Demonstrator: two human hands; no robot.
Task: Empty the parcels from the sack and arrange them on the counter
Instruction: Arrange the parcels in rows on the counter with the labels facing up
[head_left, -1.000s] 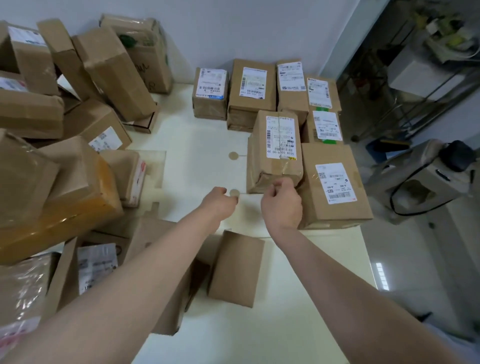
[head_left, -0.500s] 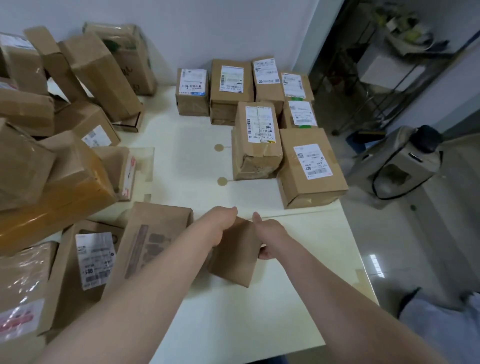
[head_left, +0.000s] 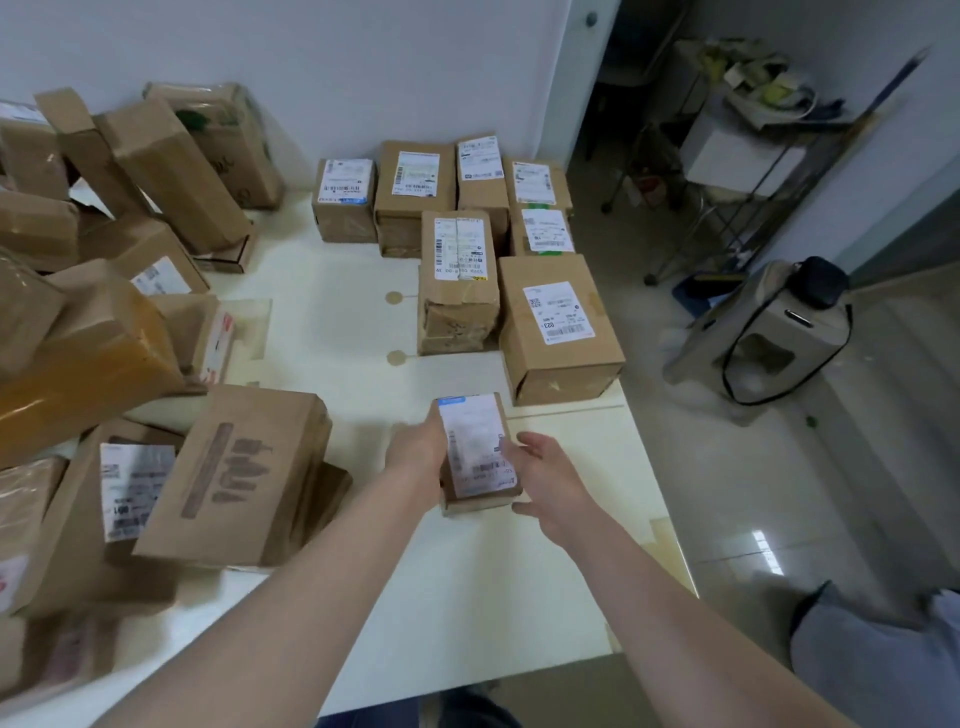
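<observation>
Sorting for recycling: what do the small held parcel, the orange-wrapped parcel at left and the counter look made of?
Small parcel: matte brown cardboard, with a white paper label on top. Orange-wrapped parcel: cardboard under shiny amber tape or film, judging by its sheen. Counter: smooth cream surface with soft reflections, probably laminate or painted board; unclear which.

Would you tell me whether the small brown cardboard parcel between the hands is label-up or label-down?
Label-up: the small brown cardboard parcel shows its white printed label facing upward, gripped by the left hand.
</observation>
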